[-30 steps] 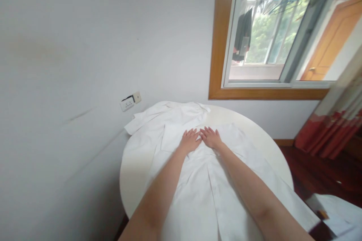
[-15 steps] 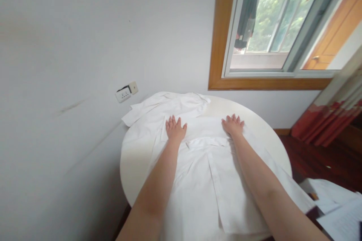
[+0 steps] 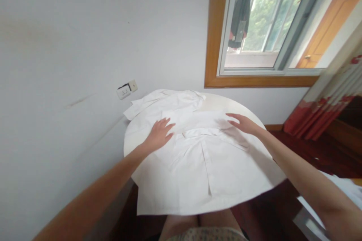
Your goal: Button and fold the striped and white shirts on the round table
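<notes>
A white coat [image 3: 192, 173] lies spread on a round white table [image 3: 130, 135], its lower edge hanging over the near side. It has a waist band and a long slit down the middle. My left hand [image 3: 158, 133] is at the coat's left side by the waist band, fingers spread, holding nothing. Over the right side, my right hand [image 3: 241, 122] has its fingers stretched out, with a shadow on the cloth beneath. Whether either hand touches the cloth I cannot tell. The upper part of the coat, with rumpled sleeves [image 3: 169, 99], lies toward the wall.
Behind the table is a pale wall [image 3: 85, 37] with a socket [image 3: 123, 92]. A wood-framed window [image 3: 212, 45] is at the upper right, beside a red and beige curtain [image 3: 311, 109]. Papers [image 3: 311, 214] lie at the lower right, below my right arm.
Both hands have come off their flat press on the coat and moved outward, left hand to the left, right hand to the right. The coat's lower edge now shows fully.
</notes>
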Available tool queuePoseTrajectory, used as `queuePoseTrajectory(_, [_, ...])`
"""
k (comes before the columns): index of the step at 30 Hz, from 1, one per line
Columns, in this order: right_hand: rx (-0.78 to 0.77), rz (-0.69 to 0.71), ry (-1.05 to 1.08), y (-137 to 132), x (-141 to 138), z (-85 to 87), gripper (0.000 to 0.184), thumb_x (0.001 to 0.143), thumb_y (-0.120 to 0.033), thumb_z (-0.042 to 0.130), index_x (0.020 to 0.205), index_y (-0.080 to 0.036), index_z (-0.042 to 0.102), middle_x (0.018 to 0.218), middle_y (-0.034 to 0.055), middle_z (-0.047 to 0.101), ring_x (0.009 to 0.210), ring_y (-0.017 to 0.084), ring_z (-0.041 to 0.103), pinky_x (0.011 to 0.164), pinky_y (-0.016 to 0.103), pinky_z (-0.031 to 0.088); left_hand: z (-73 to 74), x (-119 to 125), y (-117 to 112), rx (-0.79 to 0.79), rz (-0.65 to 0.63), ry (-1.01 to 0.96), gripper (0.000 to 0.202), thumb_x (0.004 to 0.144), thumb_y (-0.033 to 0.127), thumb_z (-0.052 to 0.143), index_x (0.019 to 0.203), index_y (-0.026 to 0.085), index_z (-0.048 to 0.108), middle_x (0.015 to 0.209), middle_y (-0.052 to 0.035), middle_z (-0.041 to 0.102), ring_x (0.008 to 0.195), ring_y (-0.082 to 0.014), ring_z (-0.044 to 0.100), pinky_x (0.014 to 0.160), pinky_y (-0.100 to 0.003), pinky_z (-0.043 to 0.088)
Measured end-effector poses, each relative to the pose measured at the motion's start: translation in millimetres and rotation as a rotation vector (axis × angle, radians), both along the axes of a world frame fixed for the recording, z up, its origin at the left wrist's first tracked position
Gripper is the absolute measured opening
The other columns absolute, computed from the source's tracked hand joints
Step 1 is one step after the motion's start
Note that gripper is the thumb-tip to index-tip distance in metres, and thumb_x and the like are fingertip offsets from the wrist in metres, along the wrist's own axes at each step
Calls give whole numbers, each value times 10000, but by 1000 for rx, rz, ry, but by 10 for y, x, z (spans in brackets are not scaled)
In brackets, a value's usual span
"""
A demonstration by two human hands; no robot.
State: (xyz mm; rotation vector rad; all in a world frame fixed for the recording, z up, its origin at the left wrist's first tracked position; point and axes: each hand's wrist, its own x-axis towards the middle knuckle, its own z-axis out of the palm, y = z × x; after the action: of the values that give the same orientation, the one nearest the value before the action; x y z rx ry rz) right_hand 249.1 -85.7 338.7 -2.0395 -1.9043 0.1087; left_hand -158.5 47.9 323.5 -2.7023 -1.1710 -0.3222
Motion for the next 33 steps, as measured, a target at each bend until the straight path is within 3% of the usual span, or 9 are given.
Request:
queuePoseTrajectory(3, [-163, 233, 85, -906, -89, -87, 536, 913, -565, 358, 1341, -289, 525, 1402, 9, 488, 1298, 205, 455, 1120, 361, 337, -98, -513, -660, -133, -243, 39, 487, 891, 538, 409, 1360, 419, 455, 1510, 35, 327, 1414, -207, 268, 1177, -459, 152])
queuePoseTrajectory(7, [-219, 252, -18, -1803, -120, -444, 781, 752, -671, 574, 1439, -362, 368, 1512, 2, 305, 1402, 235, 289, 1166, 404, 269, -336, -1005, -1343, -222, -352, 126, 888, 703, 680, 600, 1466, 386, 254, 1540, -13, 226, 1426, -265, 230, 1140, -454, 276])
queuePoseTrajectory(11, [-179, 160, -113, -2172, 47, -776, 1027, 574, -645, 735, 1461, -384, 287, 1546, 14, 192, 1427, 285, 182, 1162, 518, 229, -557, -1250, -1531, -172, -301, 164, 886, 732, 518, 642, 1478, 367, 189, 1542, -8, 197, 1430, -287, 204, 1135, -493, 282])
queuePoseTrajectory(14, [-127, 130, -141, -2241, 186, -873, 758, 749, -484, 644, 1435, -412, 331, 1518, -5, 268, 1405, 246, 261, 1167, 506, 230, -642, -1375, -1470, -130, -293, 143, 697, 822, 252, 492, 1450, 412, 238, 1504, 47, 295, 1387, -227, 328, 1126, -423, 335])
queuePoseTrajectory(17, [-46, 178, -124, -2256, 309, -853, 456, 894, -321, 444, 1340, -398, 497, 1425, -1, 443, 1314, 195, 433, 1132, 431, 340, -642, -1497, -1380, -75, -344, 59, 665, 826, 179, 424, 1445, 390, 302, 1442, 44, 419, 1294, -182, 467, 1074, -324, 414])
queuePoseTrajectory(21, [83, 238, -62, -2226, 435, -781, 390, 907, -272, 433, 1257, -310, 601, 1287, 30, 594, 1203, 216, 556, 1063, 434, 428, -559, -1553, -1283, -48, -380, -161, 441, 880, 222, 433, 1286, 350, 551, 1251, 37, 625, 1116, -141, 609, 987, -231, 473])
queuePoseTrajectory(24, [239, 70, 107, -2044, 476, -693, 340, 897, -329, 462, 1166, -252, 653, 1197, 57, 651, 1154, 244, 589, 1016, 431, 461, -402, -1361, -1169, -57, -232, -397, 302, 911, 306, 402, 1107, 270, 629, 1108, -4, 693, 1023, -160, 645, 914, -238, 503])
queuePoseTrajectory(28, [443, -195, 501, -1432, 480, -395, 360, 852, -445, 512, 1049, -191, 674, 1074, 84, 690, 950, 231, 658, 826, 344, 542, -47, -802, -818, -44, 144, -675, 352, 915, 439, 369, 811, 185, 590, 725, -23, 658, 690, -161, 612, 646, -237, 491])
queuePoseTrajectory(33, [431, -322, 860, -305, 549, 121, 276, 790, -358, 585, 948, -160, 693, 867, 58, 701, 704, 145, 615, 605, 216, 483, 343, -131, -14, 110, 278, -803, 369, 936, 441, 325, 860, 168, 561, 740, -37, 604, 736, -168, 564, 682, -249, 422])
